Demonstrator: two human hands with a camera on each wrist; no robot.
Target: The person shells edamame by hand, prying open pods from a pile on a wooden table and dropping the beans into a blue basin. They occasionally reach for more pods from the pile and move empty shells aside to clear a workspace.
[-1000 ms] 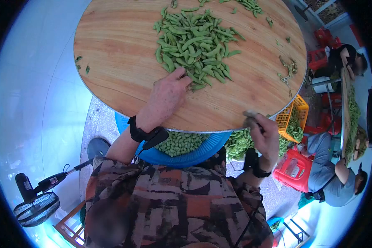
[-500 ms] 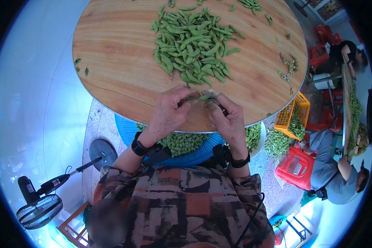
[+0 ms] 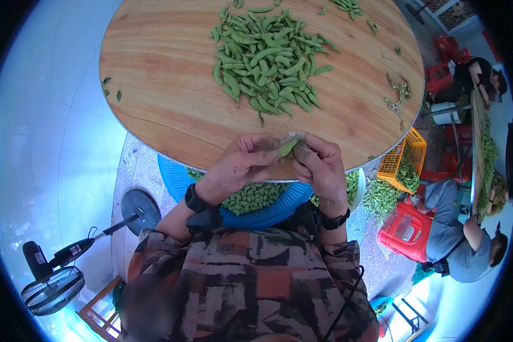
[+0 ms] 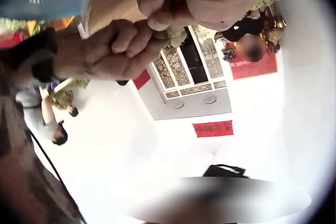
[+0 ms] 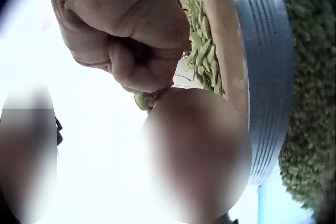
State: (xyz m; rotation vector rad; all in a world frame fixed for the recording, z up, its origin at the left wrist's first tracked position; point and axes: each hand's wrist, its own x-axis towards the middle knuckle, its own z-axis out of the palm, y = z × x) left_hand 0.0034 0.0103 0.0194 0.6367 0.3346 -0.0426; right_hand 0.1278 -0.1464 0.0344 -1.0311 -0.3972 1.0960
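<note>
Above the near edge of the round wooden table (image 3: 165, 114), both hands meet at one green soybean pod (image 3: 286, 149). My left hand (image 3: 239, 164) pinches it from the left with thumb and fingertips. From the other side my right hand (image 3: 324, 170) grips it, fingers curled; a greyish covering shows at its fingertips. In the left wrist view a pale green bit of the pod (image 4: 177, 38) sticks out between the hands. The right wrist view shows a green end of it (image 5: 140, 100) below the curled fingers. Beyond the hands lies a heap of soybean pods (image 3: 268, 62).
Under the table edge, a blue basin (image 3: 256, 219) holds shelled green beans (image 3: 251, 196). To the right stand a yellow crate (image 3: 389, 168) with pods and a red stool (image 3: 407, 231). A fan (image 3: 52, 289) stands at left. Two people sit at another table on the right.
My left hand has come back from the heap with a pod. The right hand has moved in from the right to meet it, and both have since drawn slightly closer to the body.
</note>
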